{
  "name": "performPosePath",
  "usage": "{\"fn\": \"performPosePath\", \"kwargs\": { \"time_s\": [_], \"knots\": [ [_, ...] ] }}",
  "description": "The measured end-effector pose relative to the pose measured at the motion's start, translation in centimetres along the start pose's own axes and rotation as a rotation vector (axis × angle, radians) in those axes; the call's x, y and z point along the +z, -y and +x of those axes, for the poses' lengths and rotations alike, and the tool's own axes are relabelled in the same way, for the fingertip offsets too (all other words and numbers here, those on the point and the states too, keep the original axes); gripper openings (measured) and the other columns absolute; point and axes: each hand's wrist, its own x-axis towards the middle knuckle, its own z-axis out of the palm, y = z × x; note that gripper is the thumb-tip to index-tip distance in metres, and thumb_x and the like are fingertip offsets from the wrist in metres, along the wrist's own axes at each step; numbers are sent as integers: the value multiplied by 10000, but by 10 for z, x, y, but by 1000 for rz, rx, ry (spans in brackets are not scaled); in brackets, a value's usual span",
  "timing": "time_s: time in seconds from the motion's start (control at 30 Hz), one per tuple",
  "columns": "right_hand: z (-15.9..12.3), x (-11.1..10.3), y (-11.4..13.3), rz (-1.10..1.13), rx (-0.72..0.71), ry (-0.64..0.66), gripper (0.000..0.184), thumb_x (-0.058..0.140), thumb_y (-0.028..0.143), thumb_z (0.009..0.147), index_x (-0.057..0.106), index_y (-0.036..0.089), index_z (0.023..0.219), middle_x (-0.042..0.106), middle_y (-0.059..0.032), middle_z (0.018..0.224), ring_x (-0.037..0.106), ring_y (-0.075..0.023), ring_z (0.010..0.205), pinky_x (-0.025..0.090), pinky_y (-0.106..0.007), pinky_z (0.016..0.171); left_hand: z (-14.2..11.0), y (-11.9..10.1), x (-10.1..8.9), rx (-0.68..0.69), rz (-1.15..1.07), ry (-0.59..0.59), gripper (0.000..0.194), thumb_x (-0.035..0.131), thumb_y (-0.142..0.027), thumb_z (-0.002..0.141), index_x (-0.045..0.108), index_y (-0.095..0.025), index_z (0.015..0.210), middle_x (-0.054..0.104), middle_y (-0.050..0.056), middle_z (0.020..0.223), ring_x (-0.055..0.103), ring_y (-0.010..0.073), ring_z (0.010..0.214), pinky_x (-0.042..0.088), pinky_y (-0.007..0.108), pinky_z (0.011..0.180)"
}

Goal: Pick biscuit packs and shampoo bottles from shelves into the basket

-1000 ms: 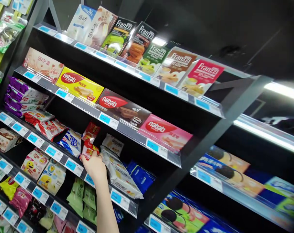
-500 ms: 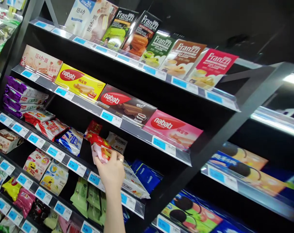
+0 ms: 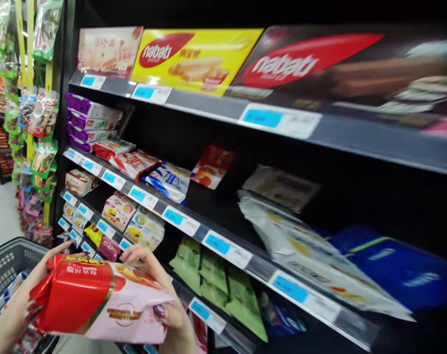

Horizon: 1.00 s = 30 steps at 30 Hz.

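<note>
A red and pink snack packet (image 3: 98, 302) lies flat in front of me at the lower left, held from both ends. My left hand (image 3: 15, 307) grips its left end, fingers curled over the top edge. My right hand (image 3: 160, 290) wraps the right end, thumb on the front. Behind the packet runs a dark shop shelf (image 3: 223, 246) with blue price tags. Another red packet of the same kind (image 3: 212, 167) leans at the back of that shelf.
A grey shopping basket (image 3: 10, 263) sits at the lower left with goods in it. Wafer boxes (image 3: 194, 54) fill the shelf above, white and blue packets (image 3: 312, 246) lie to the right, green packets (image 3: 216, 280) below. Hanging snack bags (image 3: 35, 118) line the left aisle.
The right hand has pulled the red packet off the shelf and brought it down to the lower left. The left hand has come in and taken its other end. The view swung down and closer.
</note>
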Motion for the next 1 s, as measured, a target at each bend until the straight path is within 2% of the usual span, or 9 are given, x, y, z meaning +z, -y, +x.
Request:
{"fn": "performPosePath", "kwargs": {
  "time_s": [0.13,0.27,0.33,0.43,0.57,0.67,0.73,0.83,1.0],
  "knots": [
    [-5,18,-30,69,88,-20,641,566,711,646,521,210,1043,477,-86,1066,466,-275,1011,396,-359,858,-10,10,-5,19,77,-142,961,889,-427,356,593,-218,1247,670,130,1189,498,437,1224,509,455,951],
    [-9,27,-32,70,155,34,619,572,677,697,500,222,1111,454,-86,1133,465,-276,1063,376,-362,904,-19,14,4,45,89,-270,948,852,-421,460,513,-230,1325,652,117,1222,466,396,1273,475,446,1003],
    [-10,29,-30,66,173,48,615,586,668,705,498,234,1132,450,-83,1159,465,-282,1095,370,-368,929,-22,12,9,33,61,-284,914,822,-409,528,475,-233,1355,646,112,1233,507,379,1241,479,444,999],
    [-13,32,-32,114,229,34,668,603,692,689,489,253,1180,433,-85,1238,494,-290,1096,396,-378,920,-23,9,13,25,53,-292,902,816,-394,553,456,-221,1362,664,118,1203,593,371,1139,509,443,956],
    [-24,35,-43,209,261,-19,751,573,764,684,491,264,1238,418,-101,1310,489,-318,1171,392,-423,993,-17,16,9,-19,4,-290,847,796,-386,616,429,-217,1361,676,136,1177,647,361,1055,549,458,886],
    [-34,37,-53,214,214,-84,863,619,809,584,517,274,1253,429,-103,1318,435,-335,1260,345,-431,1072,-14,26,2,-76,-53,-271,784,752,-357,690,400,-222,1377,677,140,1182,648,346,1065,560,467,869],
    [-39,37,-58,185,188,-123,895,693,777,515,536,288,1248,436,-104,1333,438,-334,1271,372,-423,1063,-13,31,-2,-104,-82,-256,742,720,-342,726,399,-218,1384,685,134,1173,644,336,1077,564,472,865],
    [-44,39,-63,99,116,-178,665,722,646,638,599,287,1184,532,-113,1258,511,-303,1208,447,-423,999,-14,34,-4,-110,-104,-239,709,710,-317,735,427,-222,1378,700,120,1149,642,332,1083,561,479,872],
    [-47,44,-68,-44,-13,-282,372,574,523,852,629,352,1178,632,-82,1190,595,-256,1123,516,-438,914,-13,36,-6,-49,-130,-255,698,767,-314,672,518,-238,1320,736,82,1075,650,328,1071,540,471,919]
  ]
}}
